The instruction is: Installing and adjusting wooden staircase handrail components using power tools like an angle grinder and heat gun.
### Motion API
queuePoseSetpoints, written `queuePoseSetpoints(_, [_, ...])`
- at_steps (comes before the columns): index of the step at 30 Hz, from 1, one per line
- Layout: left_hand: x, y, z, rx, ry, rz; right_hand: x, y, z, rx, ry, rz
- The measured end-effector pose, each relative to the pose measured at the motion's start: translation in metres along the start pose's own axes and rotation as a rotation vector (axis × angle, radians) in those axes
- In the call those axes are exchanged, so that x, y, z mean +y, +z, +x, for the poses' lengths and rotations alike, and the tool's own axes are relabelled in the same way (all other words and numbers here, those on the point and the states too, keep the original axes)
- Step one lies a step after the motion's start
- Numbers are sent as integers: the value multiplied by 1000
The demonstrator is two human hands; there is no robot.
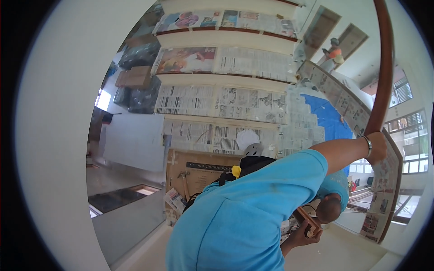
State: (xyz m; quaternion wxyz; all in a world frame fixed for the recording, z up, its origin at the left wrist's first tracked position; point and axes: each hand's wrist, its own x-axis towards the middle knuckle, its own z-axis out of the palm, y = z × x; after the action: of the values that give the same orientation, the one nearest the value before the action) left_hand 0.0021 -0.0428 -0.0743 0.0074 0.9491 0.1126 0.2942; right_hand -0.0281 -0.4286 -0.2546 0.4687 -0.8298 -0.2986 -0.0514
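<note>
My left arm, in a light blue sleeve, reaches across to the right. My left hand, with a watch at the wrist, is closed around the reddish-brown wooden handrail. Lower down, my right hand comes out beside the blue shirt. Its fingers are closed on a reddish-brown piece of wood; most of that wood is hidden behind my body. Close to it is the head of a co-worker in a similar blue shirt. A grey shoe rests by the lowest visible step.
Newspaper-covered stairs fill the upper middle. A hammer lies on brown cardboard. A crumpled white thing sits on a step. A newspaper-covered panel curves along the right, near a blue sheet. Another person is farther off.
</note>
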Motion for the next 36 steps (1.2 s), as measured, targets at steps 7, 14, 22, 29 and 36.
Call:
queuePoseSetpoints(7, [3,7,3,18,-19,-23,-1,13,0,24,-50,297])
queuePoseSetpoints(14, [14,2,1,1,-37,7,2,0,-6,97,1,212])
queuePoseSetpoints(22, [16,-9,-3,-2,-32,6,8,-6,-10,33,-107,239])
queuePoseSetpoints(29, [14,-8,-3,13,-30,23,14,-9,-12,7,-175,243])
queuePoseSetpoints(36, [15,-9,-4,21,-21,30,17,-8,-18,23,-195,282])
